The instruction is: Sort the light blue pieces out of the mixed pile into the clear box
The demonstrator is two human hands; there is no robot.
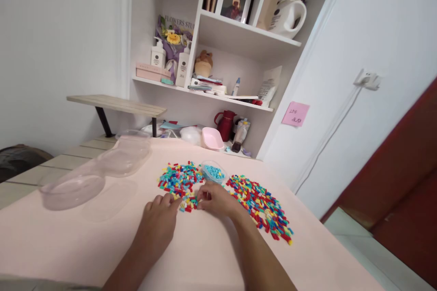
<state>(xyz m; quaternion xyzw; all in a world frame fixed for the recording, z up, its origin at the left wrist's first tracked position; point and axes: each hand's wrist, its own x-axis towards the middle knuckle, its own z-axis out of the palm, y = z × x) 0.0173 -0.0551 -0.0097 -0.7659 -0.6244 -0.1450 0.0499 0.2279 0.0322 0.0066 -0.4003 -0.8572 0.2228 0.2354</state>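
My left hand (pixel 160 218) rests palm down at the near edge of the small plastic building bricks, its index finger stretched out to a few of them and nothing visible in its grasp. Opposite it, my right hand (pixel 217 199) is closed with thumb and fingertips together, low over the bricks; whatever is between the fingertips is hidden. A multicoloured brick pile (pixel 179 176) lies beyond the hands, and a larger pile (pixel 261 204) spreads to the right. Between the two piles sits a clear round container (pixel 214 172) holding light blue bricks, just behind my right hand.
Clear plastic containers (pixel 73 189) stand along the left of the pink tabletop (pixel 191 254), beside a flat clear lid (pixel 111 200). At the back are a pink tray (pixel 212 138), a red jug (pixel 225 125) and a bottle (pixel 240 135). A small raised wooden shelf (pixel 116 103) stands back left.
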